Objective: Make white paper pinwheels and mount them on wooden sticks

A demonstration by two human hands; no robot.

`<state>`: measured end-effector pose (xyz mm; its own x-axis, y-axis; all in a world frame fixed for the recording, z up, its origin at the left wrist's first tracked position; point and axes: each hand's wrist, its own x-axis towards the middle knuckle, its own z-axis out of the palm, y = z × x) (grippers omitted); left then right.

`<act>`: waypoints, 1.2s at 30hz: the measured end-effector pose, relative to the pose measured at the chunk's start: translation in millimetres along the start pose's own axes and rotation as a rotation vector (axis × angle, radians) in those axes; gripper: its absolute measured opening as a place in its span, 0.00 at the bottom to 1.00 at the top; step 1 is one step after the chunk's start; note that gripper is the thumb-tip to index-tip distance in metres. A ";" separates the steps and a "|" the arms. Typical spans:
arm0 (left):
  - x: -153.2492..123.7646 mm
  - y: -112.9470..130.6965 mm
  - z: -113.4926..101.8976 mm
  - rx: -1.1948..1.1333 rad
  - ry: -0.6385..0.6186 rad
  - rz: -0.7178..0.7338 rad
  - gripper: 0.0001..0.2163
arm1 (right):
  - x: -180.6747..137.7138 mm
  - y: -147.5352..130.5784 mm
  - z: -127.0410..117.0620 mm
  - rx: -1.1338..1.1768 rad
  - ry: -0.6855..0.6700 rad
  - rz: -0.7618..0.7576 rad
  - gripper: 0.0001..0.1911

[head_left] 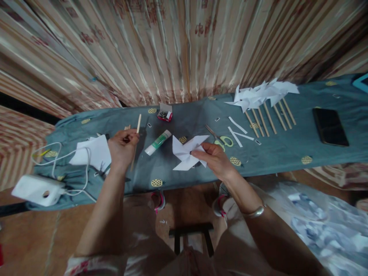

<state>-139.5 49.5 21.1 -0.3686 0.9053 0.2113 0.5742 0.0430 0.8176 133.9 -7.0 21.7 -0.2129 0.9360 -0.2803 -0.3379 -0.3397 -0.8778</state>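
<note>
Between the thumb and fingers of my right hand point(214, 159) is a white paper pinwheel point(185, 153), its blades spread and a small dark pin at its centre. My left hand point(123, 148) is closed around a thin wooden stick point(139, 123), which stands nearly upright above the table. A glue stick point(158, 142) with a green label lies between the two hands. Just beyond my right hand are scissors point(222, 141) with light green handles. White paper sheets point(91, 152) lie to the left, partly behind my left hand.
Finished pinwheels point(261, 95) on wooden sticks point(270, 119) lie in a row at the back right. Paper strips point(238, 132), a small open box of pins point(165, 113), a black phone point(330, 126) and a white power adapter point(38, 189) with a looping cable are on the cloth-covered table point(198, 111).
</note>
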 end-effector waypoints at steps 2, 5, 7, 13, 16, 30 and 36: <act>-24.2 18.5 12.7 -0.315 -0.055 -0.045 0.07 | -5.0 -1.1 1.1 0.011 0.006 -0.024 0.12; -62.1 40.8 40.1 -0.675 -0.312 -0.259 0.09 | -13.0 -4.5 3.6 0.008 0.001 -0.048 0.11; -81.9 50.9 56.5 -0.803 -0.473 -0.380 0.11 | -16.7 -6.4 5.0 -0.006 -0.007 -0.081 0.10; -105.3 58.5 73.8 -0.982 -0.671 -0.518 0.15 | -24.8 -5.1 4.6 -0.230 0.090 -0.254 0.07; -108.3 57.9 71.7 -1.024 -0.657 -0.584 0.13 | -31.4 -7.4 5.5 -0.572 0.220 -0.471 0.03; -107.1 68.0 60.3 -1.037 -0.684 -0.787 0.10 | -37.7 -22.7 12.2 -1.138 0.292 -1.013 0.14; -107.2 68.7 59.5 -1.004 -0.688 -0.777 0.08 | -38.0 -25.0 12.1 -1.164 0.302 -1.005 0.18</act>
<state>-17.0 -19.4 22.8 0.2414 0.8244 -0.5119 -0.4572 0.5619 0.6894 139.4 -35.2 59.0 -0.1115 0.7583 0.6424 0.6741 0.5326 -0.5118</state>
